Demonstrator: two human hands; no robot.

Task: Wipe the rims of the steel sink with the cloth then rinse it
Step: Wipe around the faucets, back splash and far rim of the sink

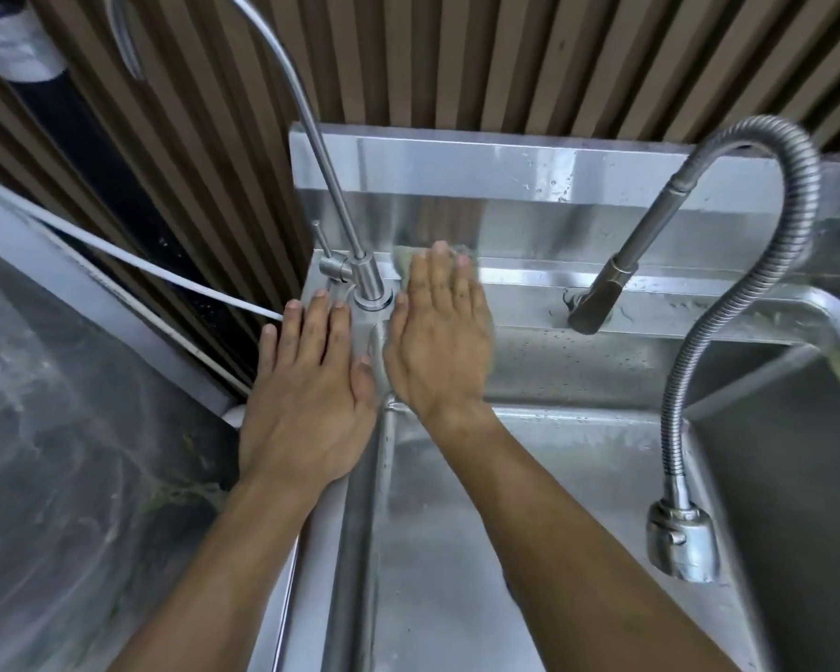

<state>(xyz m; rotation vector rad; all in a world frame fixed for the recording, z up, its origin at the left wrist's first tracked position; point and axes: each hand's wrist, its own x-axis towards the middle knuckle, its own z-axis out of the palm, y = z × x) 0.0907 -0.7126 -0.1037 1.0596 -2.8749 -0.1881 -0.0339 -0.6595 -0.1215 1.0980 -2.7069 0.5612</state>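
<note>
- Head view: the right hand [437,332] lay flat on the cloth [405,258], fingers [440,269] straight and close together. Only a pale green edge of the cloth showed past the fingertips and beside the thumb; the rest was hidden under the palm. The flat palm probably served to spread pressure over the cloth so it followed the steel surface.
- The cloth sat on the back rim [529,298] of the steel sink [457,550], just right of the base of the slim gooseneck tap [369,283] and against the foot of the splashback [457,220]. This placement suggested the back rim was the section being wiped.
- The left hand [306,380] rested flat on the sink's left rim [311,303], fingers extended and holding nothing, just left of the tap base. It likely acted as a brace while the person leaned over the basin.
- The right hand's outline and the cloth edge were slightly blurred, consistent with a wiping stroke.
- The flexible hose faucet [728,332] stood mounted further right on the back rim, its spray head [682,540] hanging over the basin. No water ran from it, so rinsing appeared not yet begun.
- Water droplets dotted the splashback and the rim near the hose base.
- A white tube [166,274] ran along the slatted wall [554,55] at left.
</note>
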